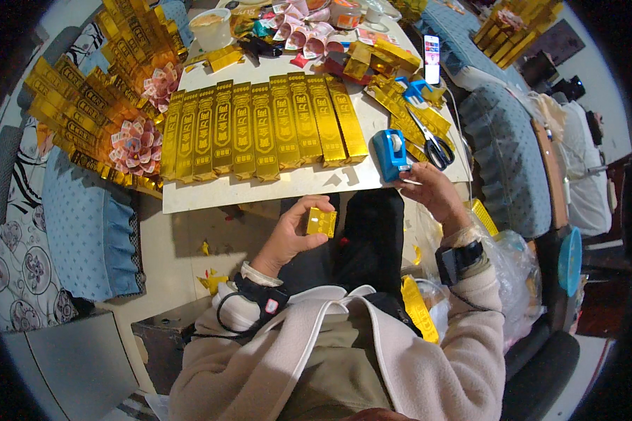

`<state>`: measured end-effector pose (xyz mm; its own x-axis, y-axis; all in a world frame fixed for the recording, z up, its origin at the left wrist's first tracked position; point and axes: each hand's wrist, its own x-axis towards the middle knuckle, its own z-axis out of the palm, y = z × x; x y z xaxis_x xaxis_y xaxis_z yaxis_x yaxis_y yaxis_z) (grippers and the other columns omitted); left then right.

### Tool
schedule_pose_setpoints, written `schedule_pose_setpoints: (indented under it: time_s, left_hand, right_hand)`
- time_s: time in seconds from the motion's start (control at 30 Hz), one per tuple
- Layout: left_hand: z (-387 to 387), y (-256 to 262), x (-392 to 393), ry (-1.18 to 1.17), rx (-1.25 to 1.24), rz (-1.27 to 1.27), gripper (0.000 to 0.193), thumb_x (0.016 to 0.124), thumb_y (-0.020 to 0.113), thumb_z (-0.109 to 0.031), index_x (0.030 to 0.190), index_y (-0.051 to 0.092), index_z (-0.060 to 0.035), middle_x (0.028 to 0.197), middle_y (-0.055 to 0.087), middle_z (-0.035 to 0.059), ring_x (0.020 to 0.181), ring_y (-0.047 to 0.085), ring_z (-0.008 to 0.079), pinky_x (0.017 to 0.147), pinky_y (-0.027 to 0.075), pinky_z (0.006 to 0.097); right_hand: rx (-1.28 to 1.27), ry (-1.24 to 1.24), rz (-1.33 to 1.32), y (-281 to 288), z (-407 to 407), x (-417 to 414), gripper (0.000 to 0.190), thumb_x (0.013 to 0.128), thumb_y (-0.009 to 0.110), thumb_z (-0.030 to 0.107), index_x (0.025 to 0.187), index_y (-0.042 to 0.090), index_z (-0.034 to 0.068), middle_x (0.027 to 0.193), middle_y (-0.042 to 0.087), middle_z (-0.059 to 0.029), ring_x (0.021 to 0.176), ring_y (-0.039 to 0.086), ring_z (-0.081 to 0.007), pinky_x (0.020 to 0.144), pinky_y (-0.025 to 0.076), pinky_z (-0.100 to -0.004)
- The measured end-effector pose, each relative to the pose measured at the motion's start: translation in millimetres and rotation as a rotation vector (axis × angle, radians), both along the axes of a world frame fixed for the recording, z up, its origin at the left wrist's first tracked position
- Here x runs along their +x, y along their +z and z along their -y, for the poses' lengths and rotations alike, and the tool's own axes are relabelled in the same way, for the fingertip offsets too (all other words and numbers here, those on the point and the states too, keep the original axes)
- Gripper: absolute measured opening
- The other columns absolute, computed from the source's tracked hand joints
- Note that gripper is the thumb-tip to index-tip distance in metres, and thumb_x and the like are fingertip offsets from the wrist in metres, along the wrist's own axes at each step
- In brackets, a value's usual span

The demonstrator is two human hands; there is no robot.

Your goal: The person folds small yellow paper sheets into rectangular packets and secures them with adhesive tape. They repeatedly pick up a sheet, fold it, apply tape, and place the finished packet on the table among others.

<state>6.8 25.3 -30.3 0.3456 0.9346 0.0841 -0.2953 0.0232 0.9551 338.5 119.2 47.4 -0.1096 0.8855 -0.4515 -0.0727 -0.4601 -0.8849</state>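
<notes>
My left hand (289, 234) grips a gold foil box (321, 222) above my lap, just off the table's front edge. One small end of the box faces me, so its length is hidden. My right hand (433, 192) is at the front end of a blue tape dispenser (389, 158), fingertips at its cutting edge. Whether they pinch tape there is not clear. Left of the dispenser, a row of long gold boxes (242, 131) with raised lettering lies side by side on the white table (216, 194). Black-handled scissors (426, 136) rest on flat gold card right of the dispenser.
Pink paper cones (300, 37), a white plastic tub (210, 29) and folded gold pieces (371, 58) crowd the table's far side. A lit phone (431, 59) is at the right edge. Gold box towers with paper flowers (135, 146) stand left. Plastic bags (516, 284) hang low right.
</notes>
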Motion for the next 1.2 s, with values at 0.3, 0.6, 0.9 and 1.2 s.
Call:
schedule_pose_setpoints:
  time_s: [0.3,0.6,0.9,1.2]
  left_hand:
    - [0.0,1.7,0.9,0.019,-0.002,0.016,0.049,0.082,0.081,-0.018,0.128,0.064,-0.0134,0.14,0.058,0.0089,0.139,0.051,0.0253,0.119,0.037,0.0381]
    - [-0.2,-0.5,0.4,0.033,-0.017,0.011,0.054,0.079,0.084,-0.019,0.128,0.064,-0.0112,0.145,0.055,0.0119,0.14,0.051,0.0235,0.119,0.036,0.0375]
    - [1.7,-1.9,4.2,0.028,0.006,0.062,0.048,0.084,0.083,-0.016,0.128,0.063,-0.0107,0.138,0.055,0.0068,0.132,0.054,0.0207,0.115,0.042,0.034]
    - [0.6,-2.5,3.5,0.018,0.0,0.07,0.049,0.084,0.084,-0.017,0.128,0.064,-0.011,0.137,0.056,0.0071,0.132,0.054,0.0213,0.115,0.04,0.0339]
  right_hand:
    - [0.067,-0.227,-0.054,-57.6,23.4,-2.2,0.02,0.102,0.071,0.031,0.099,0.064,0.012,0.085,0.064,0.0024,0.075,0.058,-0.0077,0.071,0.05,-0.0264]
    - [-0.02,0.13,-0.131,-63.1,38.3,-49.0,0.016,0.105,0.067,0.027,0.099,0.065,0.012,0.084,0.058,0.0054,0.068,0.049,-0.0063,0.062,0.038,-0.0229]
    - [0.215,0.595,-0.107,7.0,65.1,-94.0,0.011,0.106,0.067,0.016,0.103,0.061,0.007,0.094,0.057,0.0062,0.085,0.051,-0.0046,0.077,0.045,-0.023]
    - [0.21,0.608,-0.075,-0.7,65.3,-99.6,0.014,0.106,0.068,0.017,0.103,0.06,0.007,0.093,0.055,0.006,0.085,0.049,-0.0042,0.076,0.044,-0.0222]
